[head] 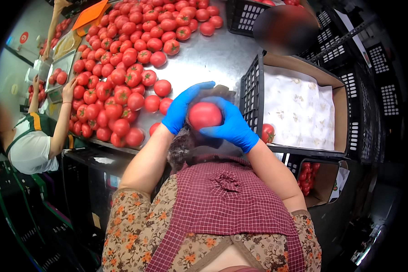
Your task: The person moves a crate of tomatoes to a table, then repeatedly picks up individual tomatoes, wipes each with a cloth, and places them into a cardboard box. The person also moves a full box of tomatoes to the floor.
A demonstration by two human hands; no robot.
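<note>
My right hand [237, 127], in a blue glove, has its thumb and fingers around a red tomato [205, 115] above the metal table's near edge. Curved along the tomato's left side is my left hand [180, 110], also gloved in blue, with a dark cloth [181, 144] between it and the fruit. Part of the cloth shows beyond the fingers, and its middle is hidden. To the left, a large heap of tomatoes [119, 78] covers the table. A black plastic crate [252, 98] stands to the right, lined with cardboard and white paper [299, 108]; one tomato [268, 133] sits in its near left corner.
Across the left side, a co-worker [34, 142] reaches a hand to the heap. A scale with a metal tray [61, 68] stands there. Another black crate [243, 18] is at the back, below right a box of tomatoes [307, 178], and stacked crates [363, 115] line the right.
</note>
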